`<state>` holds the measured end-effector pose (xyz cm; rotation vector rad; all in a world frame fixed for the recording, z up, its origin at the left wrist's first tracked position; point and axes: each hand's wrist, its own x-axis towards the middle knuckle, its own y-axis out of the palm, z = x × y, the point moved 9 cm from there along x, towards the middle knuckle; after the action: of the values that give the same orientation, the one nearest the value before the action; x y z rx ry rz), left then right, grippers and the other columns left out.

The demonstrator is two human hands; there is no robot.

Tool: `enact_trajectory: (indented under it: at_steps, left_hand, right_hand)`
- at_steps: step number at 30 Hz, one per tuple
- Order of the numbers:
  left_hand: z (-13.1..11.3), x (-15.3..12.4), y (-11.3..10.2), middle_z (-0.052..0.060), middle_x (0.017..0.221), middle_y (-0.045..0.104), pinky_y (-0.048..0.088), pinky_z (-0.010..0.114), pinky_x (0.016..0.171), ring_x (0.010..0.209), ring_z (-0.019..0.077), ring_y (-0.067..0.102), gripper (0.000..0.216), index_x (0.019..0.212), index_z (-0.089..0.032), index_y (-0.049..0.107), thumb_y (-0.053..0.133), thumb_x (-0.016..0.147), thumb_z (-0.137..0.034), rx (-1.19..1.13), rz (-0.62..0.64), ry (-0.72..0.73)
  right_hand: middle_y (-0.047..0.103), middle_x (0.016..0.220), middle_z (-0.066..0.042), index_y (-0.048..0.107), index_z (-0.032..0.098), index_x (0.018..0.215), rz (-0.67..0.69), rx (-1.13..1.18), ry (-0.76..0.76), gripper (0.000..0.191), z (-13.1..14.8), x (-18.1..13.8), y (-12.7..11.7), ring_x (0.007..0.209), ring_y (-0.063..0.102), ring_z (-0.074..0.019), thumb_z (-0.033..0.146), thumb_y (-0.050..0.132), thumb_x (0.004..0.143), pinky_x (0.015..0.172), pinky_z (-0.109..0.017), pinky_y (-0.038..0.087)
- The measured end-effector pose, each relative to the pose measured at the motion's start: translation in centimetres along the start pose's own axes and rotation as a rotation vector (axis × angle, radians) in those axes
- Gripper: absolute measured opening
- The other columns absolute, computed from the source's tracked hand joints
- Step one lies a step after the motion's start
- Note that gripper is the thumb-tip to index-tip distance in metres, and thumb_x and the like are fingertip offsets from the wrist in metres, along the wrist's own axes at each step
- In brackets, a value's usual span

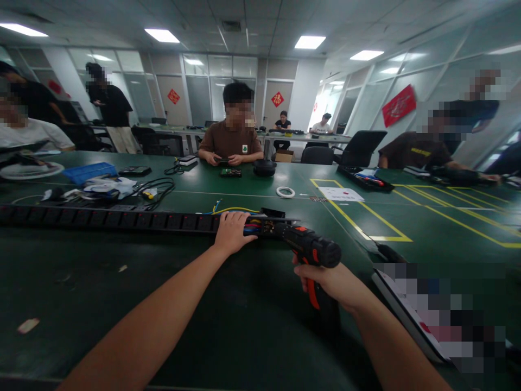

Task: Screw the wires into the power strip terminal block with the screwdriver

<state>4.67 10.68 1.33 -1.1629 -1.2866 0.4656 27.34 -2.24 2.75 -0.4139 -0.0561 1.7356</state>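
Note:
A long black power strip [134, 219] with a row of sockets lies across the green table. My left hand [233, 232] is wrapped over it near its right end, fingers on top and thumb on the near side. Right of that hand the strip's housing is open, with coloured wires [255, 222] showing inside. My right hand [321, 277] grips a black and orange cordless drill [311, 247] by its handle. The drill's nose points left at the strip's open end; whether its tip touches cannot be made out. Yellow and blue wires [228, 209] stick out behind the strip.
A white tape roll [285, 192], a paper sheet [341, 194] and yellow tape outlines lie beyond the drill. Bags and cables [109, 187] sit by a blue basket [89, 172] at left. A book-like object [411, 315] lies right. A person [233, 136] sits opposite.

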Motion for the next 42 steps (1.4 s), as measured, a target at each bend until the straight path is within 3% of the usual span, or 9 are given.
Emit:
enact_trajectory:
  at_steps: [42]
  left_hand:
    - [-0.02, 0.03, 0.23, 0.013, 0.146, 0.07, 0.035, 0.055, 0.124, 0.138, 0.0375, 0.059, 0.068, 0.147, -0.024, 0.064, 0.083, 0.091, -0.057, 0.008, 0.005, -0.001]
  right_hand:
    - [0.065, 0.063, 0.004, 0.065, 0.023, 0.089, 0.034, -0.026, -0.011, 0.029, -0.05, 0.33, 0.27, 0.063, 0.066, -0.0206, 0.04, 0.077, 0.068, 0.065, -0.034, 0.053]
